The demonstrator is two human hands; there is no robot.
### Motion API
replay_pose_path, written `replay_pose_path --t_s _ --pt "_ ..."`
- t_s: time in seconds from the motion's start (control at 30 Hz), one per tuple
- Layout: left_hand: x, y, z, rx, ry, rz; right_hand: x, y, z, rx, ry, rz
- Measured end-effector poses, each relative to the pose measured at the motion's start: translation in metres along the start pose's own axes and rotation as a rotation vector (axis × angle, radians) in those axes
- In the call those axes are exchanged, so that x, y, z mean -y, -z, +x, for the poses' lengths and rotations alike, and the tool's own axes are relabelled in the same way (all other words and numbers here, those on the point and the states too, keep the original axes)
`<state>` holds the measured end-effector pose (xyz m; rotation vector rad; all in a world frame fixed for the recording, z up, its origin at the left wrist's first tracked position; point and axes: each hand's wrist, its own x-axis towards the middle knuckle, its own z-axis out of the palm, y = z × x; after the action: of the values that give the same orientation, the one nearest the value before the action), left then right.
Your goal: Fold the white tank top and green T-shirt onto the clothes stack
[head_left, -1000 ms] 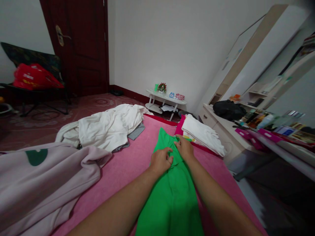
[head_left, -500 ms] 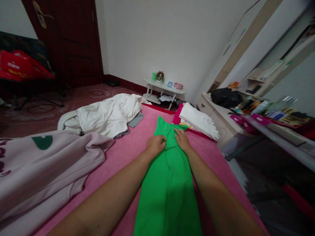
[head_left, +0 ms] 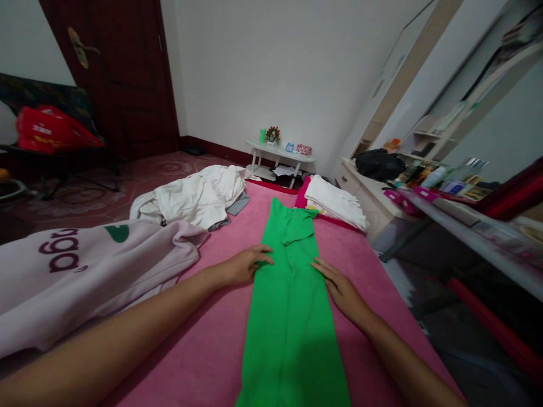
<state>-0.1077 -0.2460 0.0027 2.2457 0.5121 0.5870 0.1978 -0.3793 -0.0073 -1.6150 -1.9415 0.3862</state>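
A bright green garment [head_left: 292, 305] lies lengthwise in front of me on a pink bedspread [head_left: 203, 333], folded into a long strip. Its far end is narrower, with a small flap turned over on the upper part. At the strip's left edge is my left hand [head_left: 246, 264], fingers loosely extended and the tips over the cloth. Along the right edge rests my right hand [head_left: 339, 285], its fingers stretched flat against the fabric. Neither hand grips anything. The near end of the garment runs out of view at the bottom.
A pale pink sweatshirt [head_left: 97, 271] with lettering lies at left, beyond it a heap of white clothing [head_left: 190, 198]. Folded white cloth [head_left: 335, 200] sits at the far right corner. A dressing table [head_left: 365, 192] with bottles stands at right, a small white table [head_left: 280, 151] by the wall.
Both hands have let go of the garment's far end and come nearer to me, spreading apart to its two edges. The small flap now lies flatter. The view has shifted slightly.
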Motion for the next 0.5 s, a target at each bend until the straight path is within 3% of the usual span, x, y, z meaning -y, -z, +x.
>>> replay_pose_path --t_s 0.17,0.33,0.43,0.5 --pt "-0.024 0.015 -0.047 0.142 -0.122 0.046 0.034 0.004 -0.041 0.137 0.044 0.005" --pt "-0.053 0.011 -0.057 0.286 -0.374 0.188 0.061 -0.003 -0.052 0.250 0.266 -0.091" --pt "-0.068 0.001 -0.061 0.400 -0.472 0.086 0.074 -0.002 -0.058 0.393 0.373 -0.045" --pt "-0.080 -0.003 -0.066 0.451 -0.437 -0.048 0.086 0.002 -0.066 0.381 0.334 0.076"
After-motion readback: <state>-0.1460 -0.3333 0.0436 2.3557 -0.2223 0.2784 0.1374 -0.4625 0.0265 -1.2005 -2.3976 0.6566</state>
